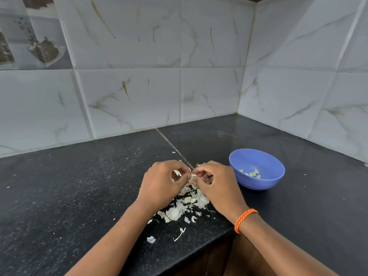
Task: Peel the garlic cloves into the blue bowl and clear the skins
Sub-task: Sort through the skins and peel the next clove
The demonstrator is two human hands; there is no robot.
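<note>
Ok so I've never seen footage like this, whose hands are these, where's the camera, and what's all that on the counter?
There is no machine here. A person wears one wide-angle camera on the head, so you look forward and down at their own two bare hands. The left hand and the right hand meet over the black counter and pinch a small garlic clove between their fingertips, apparently peeling it. Below them lies a pile of papery skins. To the right stands a blue bowl with a few peeled cloves inside. The orange band sits on the right wrist. Behind is a tiled wall.
</note>
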